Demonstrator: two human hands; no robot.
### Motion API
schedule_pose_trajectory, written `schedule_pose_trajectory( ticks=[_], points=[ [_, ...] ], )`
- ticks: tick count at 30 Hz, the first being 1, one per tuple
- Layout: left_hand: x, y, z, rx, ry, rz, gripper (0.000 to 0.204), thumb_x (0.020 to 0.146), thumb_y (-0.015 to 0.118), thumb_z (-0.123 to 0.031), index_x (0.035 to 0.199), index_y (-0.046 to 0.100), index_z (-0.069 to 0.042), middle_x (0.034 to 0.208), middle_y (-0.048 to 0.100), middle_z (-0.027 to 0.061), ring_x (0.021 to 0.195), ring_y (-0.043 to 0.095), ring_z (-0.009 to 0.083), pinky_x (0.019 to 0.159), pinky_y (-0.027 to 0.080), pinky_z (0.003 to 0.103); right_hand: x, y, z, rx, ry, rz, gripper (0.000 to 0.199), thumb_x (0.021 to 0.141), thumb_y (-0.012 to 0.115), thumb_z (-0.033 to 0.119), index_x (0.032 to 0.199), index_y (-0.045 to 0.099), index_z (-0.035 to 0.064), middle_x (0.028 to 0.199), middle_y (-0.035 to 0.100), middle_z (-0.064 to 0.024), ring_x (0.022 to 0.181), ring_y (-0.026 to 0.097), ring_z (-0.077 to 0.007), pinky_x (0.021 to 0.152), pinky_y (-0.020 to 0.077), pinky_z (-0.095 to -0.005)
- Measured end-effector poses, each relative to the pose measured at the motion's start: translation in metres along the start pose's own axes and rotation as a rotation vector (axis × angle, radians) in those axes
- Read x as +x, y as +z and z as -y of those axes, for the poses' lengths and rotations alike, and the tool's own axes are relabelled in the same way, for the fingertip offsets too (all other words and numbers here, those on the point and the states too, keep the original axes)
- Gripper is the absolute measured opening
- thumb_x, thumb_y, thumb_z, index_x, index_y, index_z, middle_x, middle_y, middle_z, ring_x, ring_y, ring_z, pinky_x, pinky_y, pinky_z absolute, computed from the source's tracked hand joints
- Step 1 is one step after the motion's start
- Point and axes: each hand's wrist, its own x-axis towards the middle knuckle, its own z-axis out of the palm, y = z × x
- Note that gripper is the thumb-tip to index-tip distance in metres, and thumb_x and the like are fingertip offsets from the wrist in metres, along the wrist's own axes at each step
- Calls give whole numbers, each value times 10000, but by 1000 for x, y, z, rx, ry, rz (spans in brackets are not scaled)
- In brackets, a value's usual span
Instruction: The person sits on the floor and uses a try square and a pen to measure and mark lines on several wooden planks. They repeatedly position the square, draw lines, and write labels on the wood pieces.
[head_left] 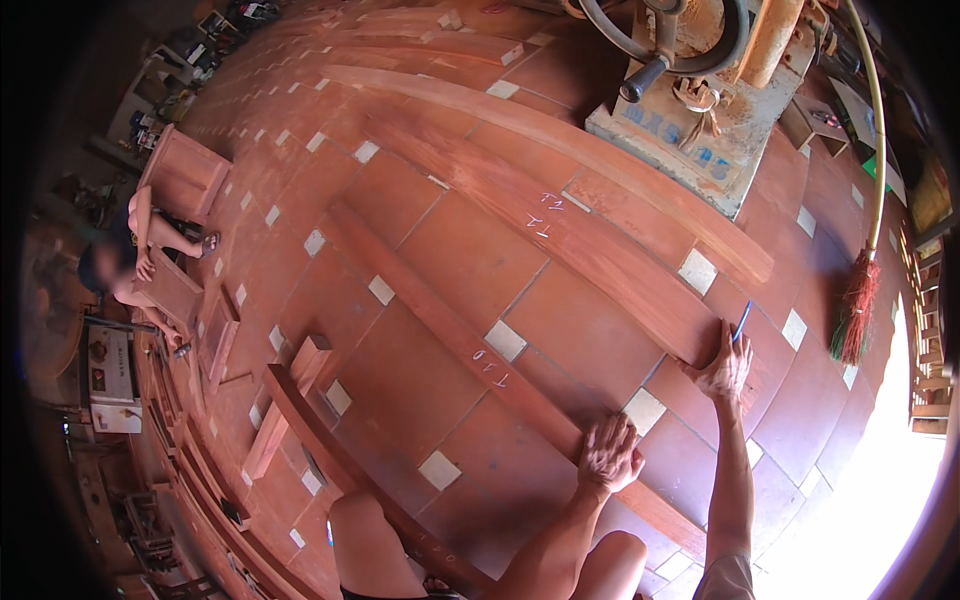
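Note:
My left hand (610, 455) is closed over a narrow reddish wooden plank (440, 312) that lies slantwise on the floor, with chalk marks on its face. Farther right, my right hand (724, 368) has a slim blue pen (743, 320) between its fingers, pointing up and away. The same hand touches the near end of a wider plank (600, 265), also chalk-marked, and partly hides that end. Beside my left knee runs a darker wooden bar (330, 440), whose near part passes close to my legs.
A curved plank (560, 130) lies beyond, by a heavy machine base (690, 140) with a handwheel (690, 40). A broom (858, 310) hangs at right. On the left another person (150, 240) sits among wooden pieces. Short wood blocks (290, 400) rest on the tiled floor.

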Motion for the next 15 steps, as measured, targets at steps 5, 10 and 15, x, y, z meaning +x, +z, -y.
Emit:
schedule_pose_trajectory(
  ticks=[5, 10, 15],
  points=[
    [-4, 3, -1, -42, 13, -126, 544, 863, 706, -403, 1327, 698, -119, 1531, 602, 131, 1466, 521, 283, 1192, 345, 606, 37, 14, 17, -14, -7, 11, 1212, 530, 1019, 524, 1502, 535, -15, 1424, 611, -203, 1292, 560, -385, 1153, 425, -515],
    [1, -3, -3, -18, -13, -27, 539, 861, 706, -396, 1325, 690, -123, 1532, 599, 126, 1448, 529, 281, 1177, 357, 601, 69, 20, 26, -40, 13, 55, 1230, 555, 1004, 541, 1536, 515, -17, 1468, 599, -202, 1316, 551, -379, 1186, 405, -501],
    [2, -4, -2, -48, -31, 5, 550, 848, 705, -377, 1333, 670, -120, 1539, 590, 122, 1441, 533, 285, 1162, 383, 599, 72, 28, 25, -26, -18, 23, 1242, 556, 999, 548, 1542, 508, -25, 1486, 593, -204, 1313, 552, -375, 1185, 405, -509]
  ],
)
